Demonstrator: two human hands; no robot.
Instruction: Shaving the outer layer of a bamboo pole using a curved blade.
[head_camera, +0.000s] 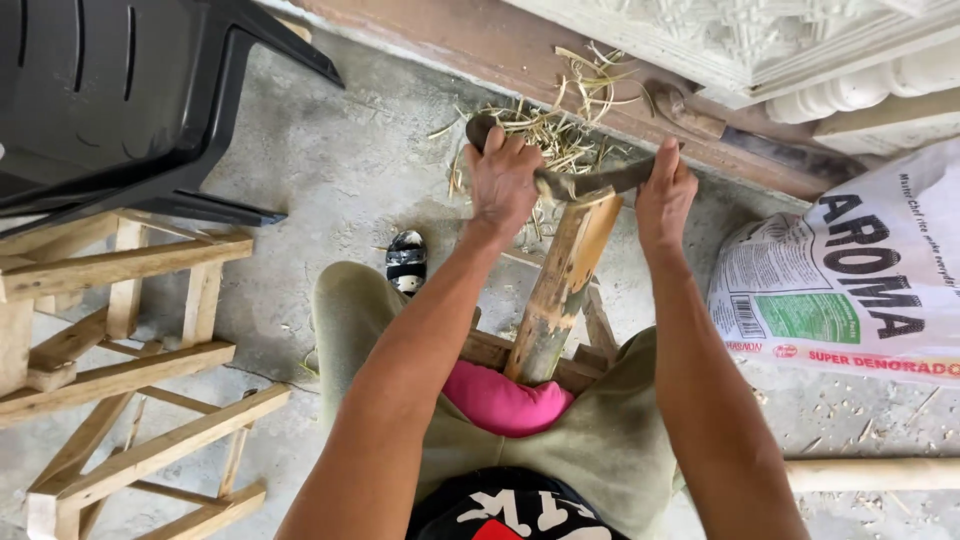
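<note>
Both hands hold a blade across an upright bamboo pole's top: left hand and right hand each closed around an end of the blade. The bamboo pole stands between the knees, so a slip could likely drive the edge toward the legs.

**Both arms out, both hands clenched**

Left hand just above frame centre, knuckles up, fingers curled tight in a fist. Right hand to its right, same height, fingers wrapped down, thumb side up. Both forearms bare, running up from the bottom edge, converging slightly. Wrists straight. Knees spread below.
</note>
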